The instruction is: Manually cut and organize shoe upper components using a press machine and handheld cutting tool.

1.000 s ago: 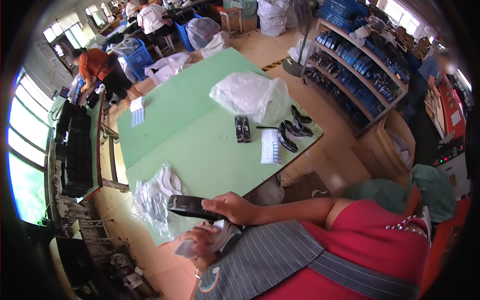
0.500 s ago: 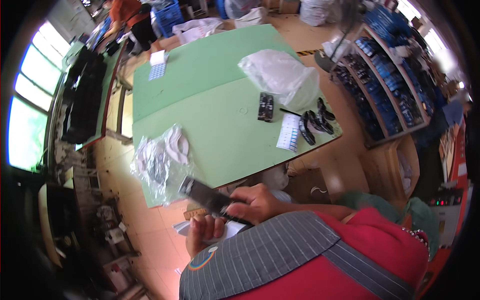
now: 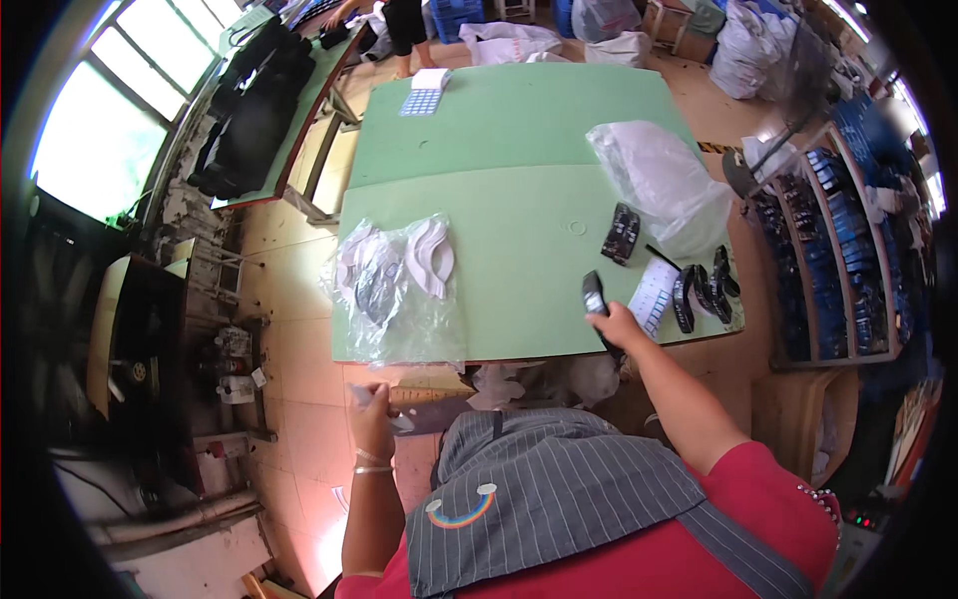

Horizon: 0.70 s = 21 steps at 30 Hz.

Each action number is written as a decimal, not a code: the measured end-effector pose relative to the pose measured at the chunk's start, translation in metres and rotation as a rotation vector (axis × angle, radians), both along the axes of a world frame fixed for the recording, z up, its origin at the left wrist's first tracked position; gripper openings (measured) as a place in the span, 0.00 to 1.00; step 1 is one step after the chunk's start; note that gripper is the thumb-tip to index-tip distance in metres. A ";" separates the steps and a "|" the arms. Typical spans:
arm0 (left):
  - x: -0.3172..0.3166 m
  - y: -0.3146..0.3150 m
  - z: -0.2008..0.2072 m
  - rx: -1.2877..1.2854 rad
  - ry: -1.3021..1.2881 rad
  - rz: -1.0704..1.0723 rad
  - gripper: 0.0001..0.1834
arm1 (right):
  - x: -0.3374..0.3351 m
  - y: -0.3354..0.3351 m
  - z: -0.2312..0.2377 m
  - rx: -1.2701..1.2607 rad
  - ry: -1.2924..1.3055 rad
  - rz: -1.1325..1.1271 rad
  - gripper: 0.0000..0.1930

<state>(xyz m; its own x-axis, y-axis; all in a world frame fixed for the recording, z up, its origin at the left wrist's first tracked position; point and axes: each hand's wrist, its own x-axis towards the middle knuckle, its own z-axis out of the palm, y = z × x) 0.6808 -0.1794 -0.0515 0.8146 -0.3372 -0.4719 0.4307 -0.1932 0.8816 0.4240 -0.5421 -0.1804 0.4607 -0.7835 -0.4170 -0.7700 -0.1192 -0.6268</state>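
Matte black and slim, a flat shoe sole (image 3: 595, 297) is gripped by the right hand (image 3: 619, 327), fingers closed around its lower end, over the desk's near right edge. A small pale scrap (image 3: 361, 392) is pinched in the left hand (image 3: 371, 411), held below the desk edge. A crinkled clear bag (image 3: 394, 285) of white curved pieces is spread on the smooth green desk (image 3: 499, 160), beside more black soles (image 3: 699, 295) and another clear plastic bag (image 3: 664, 185). Blue-stocked shelves (image 3: 828, 260) are seen at right over the tan floor.
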 end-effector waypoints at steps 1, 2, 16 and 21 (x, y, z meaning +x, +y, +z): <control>0.005 0.007 -0.023 0.011 -0.006 0.015 0.09 | 0.010 0.009 -0.011 -0.070 0.130 0.154 0.30; 0.012 0.017 -0.046 0.289 -0.379 -0.121 0.10 | 0.020 0.018 -0.014 -0.074 0.214 0.231 0.30; 0.104 -0.026 -0.140 0.924 -1.121 -0.651 0.11 | 0.094 0.039 -0.056 -0.775 -0.149 0.432 0.19; 0.076 -0.070 -0.088 0.517 -0.769 -0.443 0.13 | 0.144 0.189 -0.030 -0.002 -0.736 0.889 0.14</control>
<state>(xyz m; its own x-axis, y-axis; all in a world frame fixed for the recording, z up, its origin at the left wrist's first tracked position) 0.7564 -0.2494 -0.1398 0.8094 -0.5853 -0.0476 -0.4183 -0.6315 0.6529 0.5676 -0.3536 -0.2108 0.9813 -0.0604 0.1830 0.1387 -0.4377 -0.8884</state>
